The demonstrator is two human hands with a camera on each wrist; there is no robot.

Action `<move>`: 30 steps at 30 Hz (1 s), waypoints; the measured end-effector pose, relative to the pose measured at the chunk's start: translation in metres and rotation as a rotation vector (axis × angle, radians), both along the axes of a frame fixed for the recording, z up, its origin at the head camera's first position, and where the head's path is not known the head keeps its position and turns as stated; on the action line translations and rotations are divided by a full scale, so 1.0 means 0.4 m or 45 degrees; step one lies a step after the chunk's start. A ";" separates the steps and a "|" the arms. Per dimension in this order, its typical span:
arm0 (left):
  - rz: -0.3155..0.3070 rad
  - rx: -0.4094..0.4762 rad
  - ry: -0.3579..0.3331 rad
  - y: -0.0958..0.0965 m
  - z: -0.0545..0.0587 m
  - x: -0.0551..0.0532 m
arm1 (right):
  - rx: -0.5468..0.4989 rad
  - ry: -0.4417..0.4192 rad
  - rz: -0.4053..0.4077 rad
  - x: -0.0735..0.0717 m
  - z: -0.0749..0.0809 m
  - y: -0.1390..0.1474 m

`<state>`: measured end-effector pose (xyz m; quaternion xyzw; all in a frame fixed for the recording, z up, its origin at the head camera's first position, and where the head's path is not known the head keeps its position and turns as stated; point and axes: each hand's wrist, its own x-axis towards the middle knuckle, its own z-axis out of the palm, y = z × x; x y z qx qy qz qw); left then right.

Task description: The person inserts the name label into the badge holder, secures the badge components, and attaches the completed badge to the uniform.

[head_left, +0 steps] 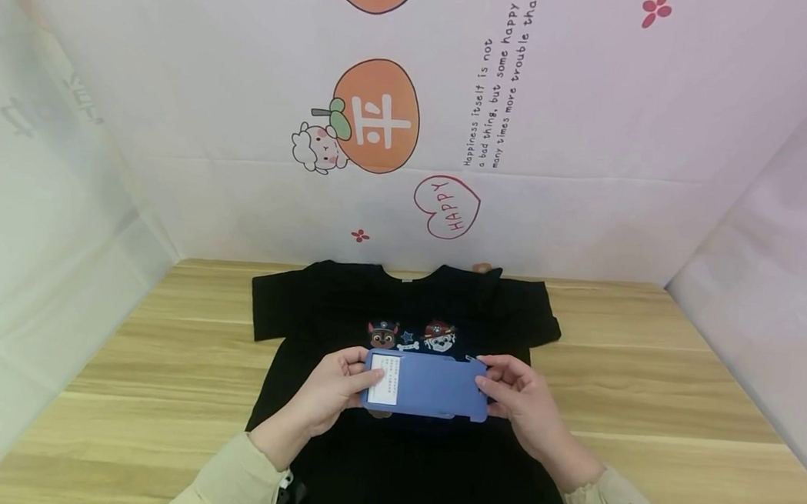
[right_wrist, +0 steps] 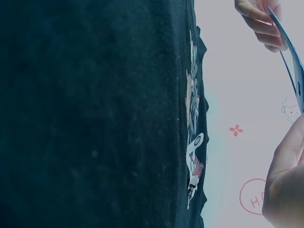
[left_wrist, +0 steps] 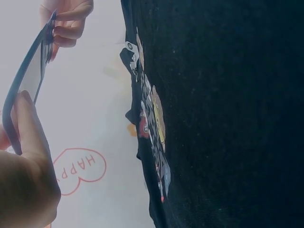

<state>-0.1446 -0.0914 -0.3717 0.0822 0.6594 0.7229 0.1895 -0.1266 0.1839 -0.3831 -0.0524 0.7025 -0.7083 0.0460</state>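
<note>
A flat, thin blue case (head_left: 430, 385), with a white printed label (head_left: 384, 379) at its left end, is held level between both hands. My left hand (head_left: 329, 390) pinches its left end, thumb on top over the label and fingers beneath. On the right end, my right hand (head_left: 529, 406) pinches the notched edge in the same way. Below the case lies a black T-shirt (head_left: 331, 301), spread out with its neckline away from me and cartoon dogs printed on the chest. Both wrist views show the case (left_wrist: 28, 61) raised above the shirt, seen nearly edge-on.
The shirt lies on a light wood-grain table (head_left: 646, 375). Behind it rises a white printed cloth (head_left: 558, 215) with orange fruit drawings and lettering. Pale cloth hangs along the left side (head_left: 52, 207) and right side (head_left: 777, 267).
</note>
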 end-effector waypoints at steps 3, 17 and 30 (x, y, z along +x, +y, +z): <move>-0.001 0.001 0.001 -0.001 0.000 0.000 | -0.004 -0.001 0.005 -0.001 -0.003 -0.001; -0.001 0.013 0.005 0.003 0.008 0.005 | -0.022 -0.006 0.016 -0.004 -0.003 -0.011; 0.012 0.023 -0.003 0.002 0.002 0.000 | -0.069 0.002 0.049 -0.006 0.000 -0.019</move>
